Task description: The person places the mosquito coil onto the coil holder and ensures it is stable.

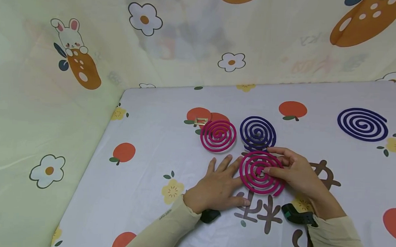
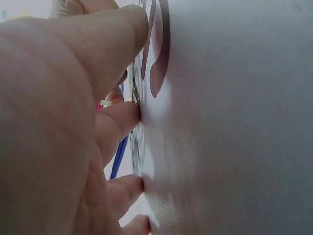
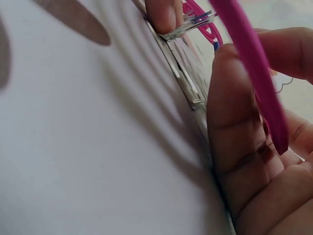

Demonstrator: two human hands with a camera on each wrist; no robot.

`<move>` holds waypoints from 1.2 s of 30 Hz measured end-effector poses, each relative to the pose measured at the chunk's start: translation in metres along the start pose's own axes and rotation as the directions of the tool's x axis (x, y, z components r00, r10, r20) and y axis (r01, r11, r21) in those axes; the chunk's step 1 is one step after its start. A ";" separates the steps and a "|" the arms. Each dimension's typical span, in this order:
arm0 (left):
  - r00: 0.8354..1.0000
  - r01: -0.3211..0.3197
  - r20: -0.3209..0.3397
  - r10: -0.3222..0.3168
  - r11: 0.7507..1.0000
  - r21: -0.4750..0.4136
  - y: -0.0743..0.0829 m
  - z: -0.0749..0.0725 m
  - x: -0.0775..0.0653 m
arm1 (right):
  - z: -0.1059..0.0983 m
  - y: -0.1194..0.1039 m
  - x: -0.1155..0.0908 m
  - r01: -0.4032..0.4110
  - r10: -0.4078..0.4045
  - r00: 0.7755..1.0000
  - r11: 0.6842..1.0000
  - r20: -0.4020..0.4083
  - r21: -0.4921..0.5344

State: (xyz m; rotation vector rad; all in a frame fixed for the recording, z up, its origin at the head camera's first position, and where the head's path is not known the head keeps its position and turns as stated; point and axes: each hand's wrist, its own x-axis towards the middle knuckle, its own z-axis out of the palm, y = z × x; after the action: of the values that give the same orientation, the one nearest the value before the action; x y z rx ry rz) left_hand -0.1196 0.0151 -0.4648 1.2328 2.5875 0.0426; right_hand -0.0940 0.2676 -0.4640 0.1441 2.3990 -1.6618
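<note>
1. the right hand [image 1: 300, 176] has its grip closed to a pinch on the near pink coil [image 1: 259, 171], thumb on top near the middle, forefinger at the coil's 1 o'clock edge.
2. the left hand [image 1: 217, 187], at the held coil's 8 o'clock, has its fingers spread, fingertips on the worktop [image 1: 157, 136]; its grip is wide.
3. beneath the held coil, the right wrist view shows a metal strip [image 3: 183, 78] on the worktop.
4. just past the held coil, at 12 o'clock, lies a blue coil [image 1: 258, 132].
5. at 10 o'clock sits another pink coil [image 1: 218, 134], with a gold clip [image 1: 201, 121] just beside its 10 o'clock edge.
6. well apart, at 2 o'clock, is a second blue coil [image 1: 363, 125].
</note>
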 end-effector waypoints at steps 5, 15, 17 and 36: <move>1.000 -0.004 -0.006 0.004 1.000 0.005 0.000 0.001 0.000 | 0.001 0.000 -0.001 0.023 -0.022 1.000 0.999 -0.011 0.040; 1.000 0.000 -0.013 0.000 1.000 0.011 0.000 0.002 0.000 | 0.002 0.003 -0.001 0.026 -0.034 0.999 0.967 0.030 0.253; 1.000 -0.001 -0.017 0.001 1.000 0.015 0.000 0.002 0.000 | 0.002 0.004 -0.001 0.023 -0.033 0.999 0.961 0.029 0.276; 1.000 -0.006 -0.025 0.007 1.000 0.019 0.001 0.001 -0.001 | 0.002 0.002 0.000 0.007 -0.015 1.000 0.943 0.021 0.332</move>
State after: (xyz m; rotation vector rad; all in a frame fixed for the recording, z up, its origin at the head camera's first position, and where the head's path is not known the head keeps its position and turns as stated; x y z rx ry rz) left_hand -0.1182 0.0144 -0.4653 1.2549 2.6115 0.0360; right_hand -0.0933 0.2667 -0.4663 0.1641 2.0858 -2.0496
